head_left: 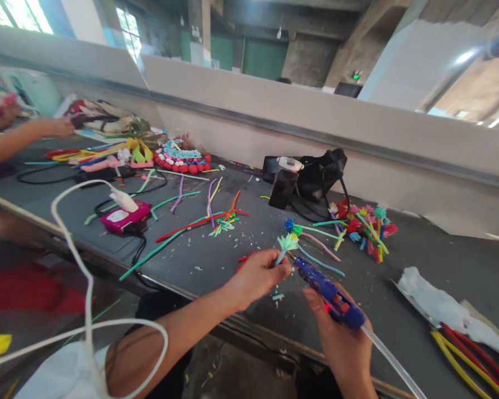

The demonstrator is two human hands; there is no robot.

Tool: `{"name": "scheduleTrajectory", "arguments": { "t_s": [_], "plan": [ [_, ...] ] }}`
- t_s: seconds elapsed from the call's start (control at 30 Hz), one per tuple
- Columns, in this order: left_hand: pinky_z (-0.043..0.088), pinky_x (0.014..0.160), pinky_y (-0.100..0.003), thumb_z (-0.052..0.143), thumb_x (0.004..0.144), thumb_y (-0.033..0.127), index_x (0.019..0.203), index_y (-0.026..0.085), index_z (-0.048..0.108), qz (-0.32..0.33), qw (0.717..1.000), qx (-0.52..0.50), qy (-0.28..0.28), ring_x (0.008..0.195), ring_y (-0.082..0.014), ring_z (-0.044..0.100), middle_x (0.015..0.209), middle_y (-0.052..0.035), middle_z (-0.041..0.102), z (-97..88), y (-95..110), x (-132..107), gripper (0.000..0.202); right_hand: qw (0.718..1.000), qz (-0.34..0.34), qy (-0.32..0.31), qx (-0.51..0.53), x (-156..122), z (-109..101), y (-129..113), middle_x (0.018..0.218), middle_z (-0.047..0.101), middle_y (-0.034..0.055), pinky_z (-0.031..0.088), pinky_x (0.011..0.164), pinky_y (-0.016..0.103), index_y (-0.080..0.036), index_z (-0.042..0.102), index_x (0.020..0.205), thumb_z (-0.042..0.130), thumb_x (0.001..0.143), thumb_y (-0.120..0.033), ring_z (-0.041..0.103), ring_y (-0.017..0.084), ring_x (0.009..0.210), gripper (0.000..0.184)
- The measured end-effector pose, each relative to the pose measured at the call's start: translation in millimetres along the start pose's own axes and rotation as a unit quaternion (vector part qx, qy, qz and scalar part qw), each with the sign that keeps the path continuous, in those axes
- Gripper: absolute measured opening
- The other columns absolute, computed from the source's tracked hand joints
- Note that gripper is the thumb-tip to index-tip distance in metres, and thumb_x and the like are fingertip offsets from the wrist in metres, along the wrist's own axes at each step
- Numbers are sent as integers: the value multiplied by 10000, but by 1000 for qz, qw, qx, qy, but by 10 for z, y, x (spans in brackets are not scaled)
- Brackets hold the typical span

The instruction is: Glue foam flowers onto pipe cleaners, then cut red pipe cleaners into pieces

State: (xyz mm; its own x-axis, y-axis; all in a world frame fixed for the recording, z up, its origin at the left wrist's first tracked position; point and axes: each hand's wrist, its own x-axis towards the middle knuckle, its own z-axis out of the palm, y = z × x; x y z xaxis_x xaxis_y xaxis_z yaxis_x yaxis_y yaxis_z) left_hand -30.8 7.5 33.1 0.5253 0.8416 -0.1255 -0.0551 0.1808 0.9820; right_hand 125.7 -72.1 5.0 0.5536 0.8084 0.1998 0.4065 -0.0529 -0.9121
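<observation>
A looped white cable point(90, 299) hangs before your left forearm point(191, 317). Over the dark-grey tabletop point(424, 249), your left hand's point(253, 280) fingers pinch a pale-green fuzzy flower point(288, 243); your right hand point(345, 349) curls round a blue glue gun point(326, 288). Rightward, red and yellow fuzzy stems point(466, 344) poke from a white plastic bag point(436, 296); a pale partition point(233, 138) stands behind.

one glue gun point(318, 281), one held flower point(288, 243), one phone point(283, 188), one black bag point(321, 178).
</observation>
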Motion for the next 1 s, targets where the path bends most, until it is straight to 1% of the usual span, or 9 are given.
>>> {"name": "scheduleTrajectory", "arguments": {
  "t_s": [0.1,0.3,0.53,0.67,0.73,0.8,0.9,0.97,1.0],
  "plan": [
    [214,501,-221,608,795,433,774,178,503,6,1000,10,6,511,-70,287,576,77,392,-6,-19,4,277,1000,0,6,3,1,18,14,564,622,-16,379,513,257,-170,696,767,786,597,-583,503,140,509,456],
    [214,508,-221,609,802,458,758,184,503,21,999,27,11,525,-79,283,568,77,370,-13,-36,2,298,1000,-19,14,17,-9,41,-28,571,636,-13,399,535,254,-178,708,777,781,614,-575,534,151,542,435],
    [210,499,-217,607,810,453,753,180,525,26,999,33,24,521,-79,289,561,74,379,-10,-31,0,291,1000,-3,-6,-13,2,24,-35,602,648,-10,385,513,250,-162,718,816,771,622,-582,510,132,515,466],
    [215,495,-216,604,813,449,757,174,526,24,999,33,24,513,-72,297,569,73,394,-21,-25,6,291,1000,-8,-6,7,-22,32,-72,627,659,-4,391,512,248,-163,714,814,750,653,-579,520,133,528,448],
    [217,489,-215,610,806,438,761,174,518,17,999,20,25,501,-66,297,575,75,401,-29,-19,9,283,1000,-6,-1,15,-39,36,-105,625,660,-4,388,490,247,-166,712,804,762,640,-572,514,134,516,440],
    [212,474,-217,615,798,435,762,178,504,8,1000,2,27,483,-61,290,574,81,396,-37,-12,11,283,999,1,20,26,-54,41,-141,597,647,-11,395,476,251,-175,705,778,781,621,-556,503,136,500,419],
    [191,446,-222,615,792,435,770,185,492,2,1000,-16,22,462,-59,273,565,90,371,-47,-5,12,279,995,36,84,45,-57,55,-170,563,633,-14,443,509,270,-182,692,727,819,596,-519,533,154,506,383],
    [181,436,-220,615,786,435,780,185,497,-1,1000,-19,23,462,-59,268,571,89,366,-47,-3,13,276,987,62,128,69,-38,68,-160,604,662,4,467,539,284,-172,695,735,846,571,-498,579,172,544,396],
    [179,434,-219,618,782,434,782,184,499,-3,999,-19,26,466,-58,269,578,87,370,-45,-2,12,276,984,64,138,91,-23,75,-147,632,675,14,473,552,288,-165,694,744,853,571,-482,594,177,567,394]
  ]
}}
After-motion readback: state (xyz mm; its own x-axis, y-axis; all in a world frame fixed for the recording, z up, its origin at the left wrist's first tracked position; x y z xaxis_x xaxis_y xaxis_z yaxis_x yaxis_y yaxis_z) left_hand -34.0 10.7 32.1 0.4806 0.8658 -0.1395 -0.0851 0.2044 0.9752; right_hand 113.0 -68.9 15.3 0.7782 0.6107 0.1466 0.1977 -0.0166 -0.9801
